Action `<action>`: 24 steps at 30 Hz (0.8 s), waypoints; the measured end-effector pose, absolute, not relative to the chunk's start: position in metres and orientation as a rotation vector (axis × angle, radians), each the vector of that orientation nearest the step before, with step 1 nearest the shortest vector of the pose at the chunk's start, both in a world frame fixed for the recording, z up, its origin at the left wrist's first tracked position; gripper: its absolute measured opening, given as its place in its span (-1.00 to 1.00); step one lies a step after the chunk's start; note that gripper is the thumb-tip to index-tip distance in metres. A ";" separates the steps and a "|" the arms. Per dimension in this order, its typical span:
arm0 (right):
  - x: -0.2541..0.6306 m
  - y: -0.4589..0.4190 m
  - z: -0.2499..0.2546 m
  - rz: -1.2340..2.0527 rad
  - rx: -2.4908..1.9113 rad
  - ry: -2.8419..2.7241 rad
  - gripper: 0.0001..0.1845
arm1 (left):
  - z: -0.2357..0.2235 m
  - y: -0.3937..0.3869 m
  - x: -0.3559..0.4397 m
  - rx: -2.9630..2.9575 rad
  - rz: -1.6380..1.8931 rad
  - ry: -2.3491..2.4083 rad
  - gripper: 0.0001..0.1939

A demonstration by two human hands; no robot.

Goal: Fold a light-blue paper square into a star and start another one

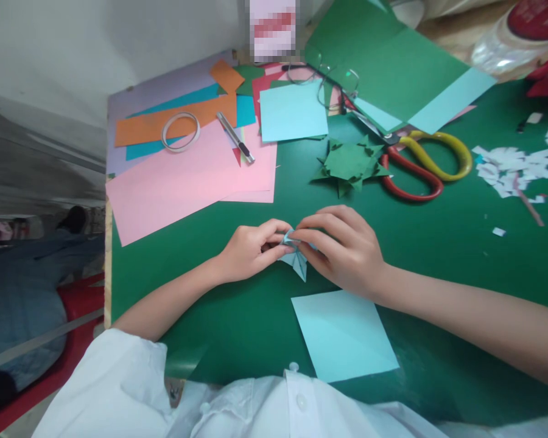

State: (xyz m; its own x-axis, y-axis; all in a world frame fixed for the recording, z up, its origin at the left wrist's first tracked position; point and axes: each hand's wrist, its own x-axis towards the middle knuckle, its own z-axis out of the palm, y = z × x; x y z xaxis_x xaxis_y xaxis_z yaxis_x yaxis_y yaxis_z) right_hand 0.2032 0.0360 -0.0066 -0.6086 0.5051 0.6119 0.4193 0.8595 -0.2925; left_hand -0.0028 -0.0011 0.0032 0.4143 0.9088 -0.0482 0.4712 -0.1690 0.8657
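Both hands meet at the middle of the green table cover (237, 304). My left hand (251, 249) and my right hand (342, 246) each pinch a small folded light-blue paper piece (296, 258) between thumb and fingers, just above the surface. Its pointed tip sticks out below the fingers. A flat light-blue paper square (342, 334) lies close in front of me, under my right wrist. A folded green paper star shape (349, 164) sits just beyond my hands.
Red-and-yellow scissors (422, 164) lie right of the star. Pink sheets (187, 179), orange and teal strips, a tape ring (180, 131) and a craft knife (235, 137) fill the far left. A blue square (292, 112), glasses (338, 82), green card (388, 61) and white scraps (514, 167) lie beyond.
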 end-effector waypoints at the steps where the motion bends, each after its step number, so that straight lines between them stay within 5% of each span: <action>1: 0.203 0.036 -0.007 0.198 -0.664 -2.306 -0.85 | 0.003 -0.001 -0.003 1.803 0.632 1.197 -0.79; 24: 0.197 0.036 0.002 1.095 -0.892 -1.993 -0.94 | 0.004 -0.002 0.002 1.532 0.666 1.227 -0.82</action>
